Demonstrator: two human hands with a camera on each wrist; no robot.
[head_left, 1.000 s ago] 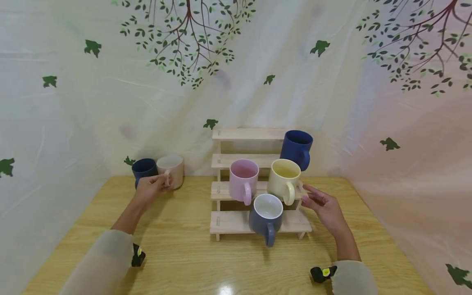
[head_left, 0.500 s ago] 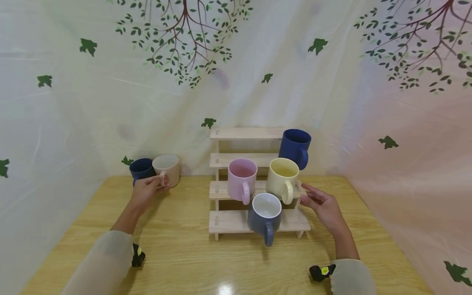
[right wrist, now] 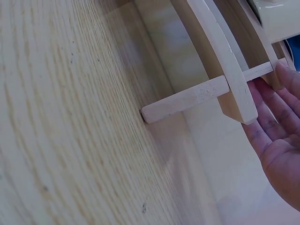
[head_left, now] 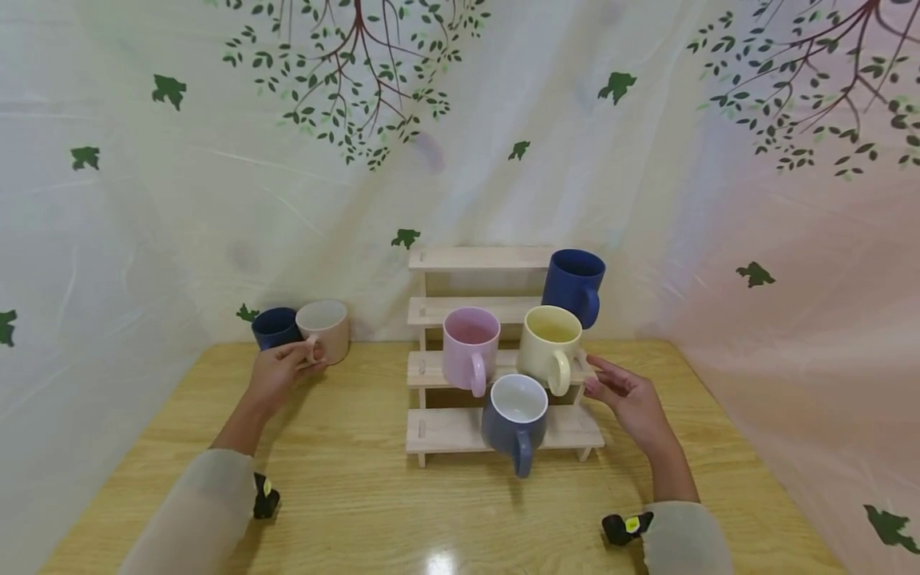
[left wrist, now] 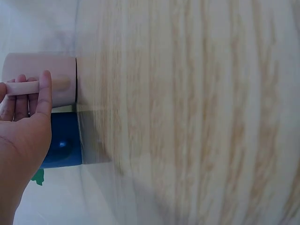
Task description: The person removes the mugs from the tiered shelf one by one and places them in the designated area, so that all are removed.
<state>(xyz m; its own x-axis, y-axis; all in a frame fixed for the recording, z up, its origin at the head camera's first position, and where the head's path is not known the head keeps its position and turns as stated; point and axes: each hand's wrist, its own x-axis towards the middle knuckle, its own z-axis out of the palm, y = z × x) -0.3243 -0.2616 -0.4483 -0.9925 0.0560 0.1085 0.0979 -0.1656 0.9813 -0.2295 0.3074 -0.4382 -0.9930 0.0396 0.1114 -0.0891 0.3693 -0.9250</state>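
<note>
At the back left of the table, my left hand (head_left: 279,375) pinches the handle of a pale pink mug (head_left: 332,331). The left wrist view shows the thumb and fingers on that handle (left wrist: 23,88). A navy mug (head_left: 276,323) stands close beside it, partly hidden behind my hand. On the right, my right hand (head_left: 632,403) grips the right end of a stepped wooden display rack (head_left: 446,431), thumb in front and fingers behind. The rack carries a lilac mug (head_left: 460,359), a yellow mug (head_left: 539,351), a grey-blue mug (head_left: 503,431) and a blue mug (head_left: 571,283).
The wooden table (head_left: 345,495) runs back to a pale cloth backdrop (head_left: 287,176) printed with leaves and branches. The mug handles on the rack point forward, and the grey-blue one juts past the lowest shelf's front edge.
The head view shifts slightly. My left hand moves a touch left, still on the pale pink mug's handle. The right hand keeps its place at the rack.
</note>
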